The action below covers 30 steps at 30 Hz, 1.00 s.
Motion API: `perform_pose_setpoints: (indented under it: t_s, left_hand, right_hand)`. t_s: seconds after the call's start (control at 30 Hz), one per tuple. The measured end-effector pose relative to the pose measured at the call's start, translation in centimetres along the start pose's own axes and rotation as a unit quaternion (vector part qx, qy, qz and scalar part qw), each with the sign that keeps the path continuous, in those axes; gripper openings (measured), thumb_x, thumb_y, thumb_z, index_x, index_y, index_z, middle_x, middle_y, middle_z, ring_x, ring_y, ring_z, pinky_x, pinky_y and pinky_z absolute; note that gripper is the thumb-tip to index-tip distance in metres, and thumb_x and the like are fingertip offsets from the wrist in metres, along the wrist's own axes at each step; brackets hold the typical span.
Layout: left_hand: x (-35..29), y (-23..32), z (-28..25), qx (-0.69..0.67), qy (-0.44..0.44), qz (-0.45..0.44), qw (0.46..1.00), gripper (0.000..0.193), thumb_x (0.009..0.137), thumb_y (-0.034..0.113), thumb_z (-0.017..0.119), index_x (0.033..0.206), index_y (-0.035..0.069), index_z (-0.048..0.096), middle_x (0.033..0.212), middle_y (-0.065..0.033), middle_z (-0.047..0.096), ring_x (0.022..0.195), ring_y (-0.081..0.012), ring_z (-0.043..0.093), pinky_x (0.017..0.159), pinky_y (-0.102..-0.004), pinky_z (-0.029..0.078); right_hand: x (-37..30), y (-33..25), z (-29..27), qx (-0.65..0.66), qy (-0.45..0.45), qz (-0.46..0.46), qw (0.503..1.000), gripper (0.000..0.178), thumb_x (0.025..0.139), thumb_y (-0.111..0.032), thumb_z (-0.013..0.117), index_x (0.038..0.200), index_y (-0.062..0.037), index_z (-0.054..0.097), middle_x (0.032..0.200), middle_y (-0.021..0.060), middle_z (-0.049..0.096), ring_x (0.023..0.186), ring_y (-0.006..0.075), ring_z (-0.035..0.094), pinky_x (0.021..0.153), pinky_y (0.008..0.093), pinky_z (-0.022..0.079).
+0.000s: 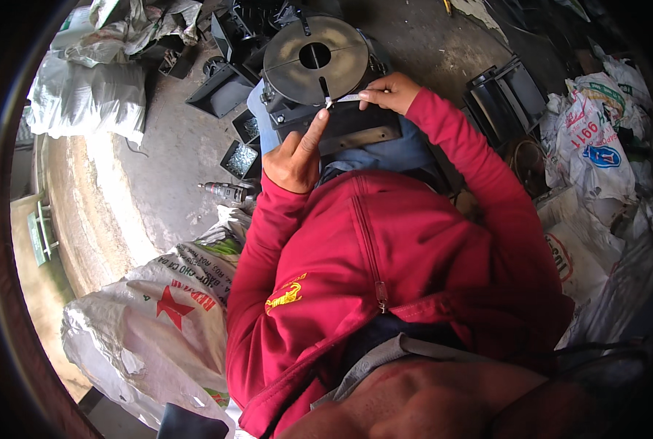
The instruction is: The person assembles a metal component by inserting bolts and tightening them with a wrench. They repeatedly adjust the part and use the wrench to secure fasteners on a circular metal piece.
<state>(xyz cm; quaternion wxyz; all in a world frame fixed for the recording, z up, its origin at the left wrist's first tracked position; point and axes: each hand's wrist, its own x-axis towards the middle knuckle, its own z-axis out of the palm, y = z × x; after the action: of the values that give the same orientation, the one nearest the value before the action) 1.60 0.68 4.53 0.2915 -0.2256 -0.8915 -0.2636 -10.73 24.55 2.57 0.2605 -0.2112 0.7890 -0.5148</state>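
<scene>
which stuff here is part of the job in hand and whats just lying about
Seemingly in the job:
right hand, pinching a thin pale strip
left hand, index finger near the strip's end
dark round slotted disc

Seemingly lying about, untouched:
drill
small shiny metal pieces
white sack at lower left

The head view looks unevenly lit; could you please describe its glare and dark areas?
Head view: strong glare washes out the floor strip at left; the picture's rim fades to black; the round disc shows clear edges and a dull sheen.
</scene>
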Motion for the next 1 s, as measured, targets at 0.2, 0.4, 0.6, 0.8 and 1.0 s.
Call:
perform_pose_setpoints:
  t_s: [0.2,0.4,0.6,0.8,1.0]
  left_hand:
    - [-2.2,-1.7,3.6,0.044,-0.031,-0.054,0.997,0.063,0.072,0.002,0.058,0.132,0.023,0.053,0.056,-0.0047,0.042,0.04,-0.0226,0.044,0.039,-0.0345,0.037]
    - [1.2,0.7,-0.8,0.008,0.001,0.02,1.0,0.065,0.068,-0.002,0.062,0.129,0.021,0.056,0.055,-0.0029,0.036,0.039,-0.0191,0.039,0.039,-0.0335,0.034]
    - [0.6,-0.3,0.1,-0.037,0.025,0.034,0.998,0.063,0.068,-0.001,0.062,0.127,0.021,0.058,0.059,-0.0042,0.04,0.039,-0.022,0.04,0.04,-0.0355,0.036]
    - [0.3,1.0,0.4,-0.023,-0.035,-0.02,0.999,0.061,0.072,0.001,0.062,0.129,0.023,0.056,0.055,-0.0052,0.04,0.041,-0.023,0.046,0.042,-0.0375,0.039]
    - [-0.5,-0.9,2.1,-0.023,-0.043,-0.051,0.997,0.064,0.071,0.001,0.059,0.132,0.019,0.052,0.056,-0.0068,0.042,0.042,-0.0249,0.045,0.043,-0.0378,0.038]
  right_hand:
    - [0.3,1.1,0.0,0.006,-0.009,-0.011,1.0,0.027,0.089,-0.036,0.06,0.084,-0.012,0.073,0.055,-0.0043,0.047,0.053,0.0067,0.042,0.049,0.0253,0.034]
    - [-0.6,-0.6,0.0,0.02,0.012,0.014,1.0,0.027,0.089,-0.033,0.06,0.085,-0.009,0.073,0.055,-0.0039,0.047,0.052,0.0055,0.04,0.049,0.0245,0.032]
    - [-0.2,-0.3,0.1,-0.001,-0.001,0.01,1.0,0.03,0.09,-0.036,0.059,0.085,-0.0099,0.072,0.054,-0.0044,0.045,0.051,0.0054,0.04,0.048,0.0246,0.032]
    - [-0.3,0.6,0.2,-0.004,0.006,0.002,1.0,0.03,0.09,-0.036,0.058,0.084,-0.0096,0.072,0.052,-0.0048,0.044,0.049,0.0059,0.039,0.047,0.0257,0.031]
    - [0.1,0.3,0.2,-0.004,0.003,-0.001,1.0,0.029,0.09,-0.034,0.058,0.084,-0.009,0.072,0.053,-0.0047,0.044,0.05,0.0054,0.038,0.048,0.0255,0.031]
